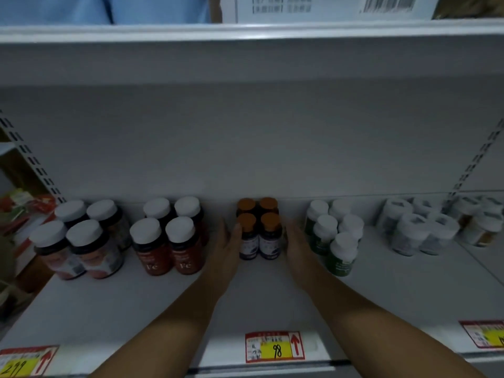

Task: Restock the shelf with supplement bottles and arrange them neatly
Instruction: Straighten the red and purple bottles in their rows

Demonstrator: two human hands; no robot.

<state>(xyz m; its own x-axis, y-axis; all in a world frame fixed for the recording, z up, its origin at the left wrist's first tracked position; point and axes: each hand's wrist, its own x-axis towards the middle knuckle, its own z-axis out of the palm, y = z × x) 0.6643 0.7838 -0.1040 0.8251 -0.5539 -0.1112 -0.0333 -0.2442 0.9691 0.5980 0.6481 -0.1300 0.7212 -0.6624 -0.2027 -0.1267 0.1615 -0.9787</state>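
Several small dark bottles with orange caps point(258, 230) stand in a tight square block at the back middle of the white shelf point(261, 296). My left hand point(225, 248) lies flat against the block's left side, fingers straight. Pressing the right side of the block is my right hand point(296, 245), fingers straight as well. Neither hand grips a bottle.
To the left stand red-labelled bottles with white caps point(169, 241) and larger dark bottles point(79, 241). Green bottles with white caps point(334, 236) and white wrapped bottles point(420, 227) stand to the right. Price tags point(274, 347) line the shelf's front edge. An upper shelf point(245, 32) hangs overhead.
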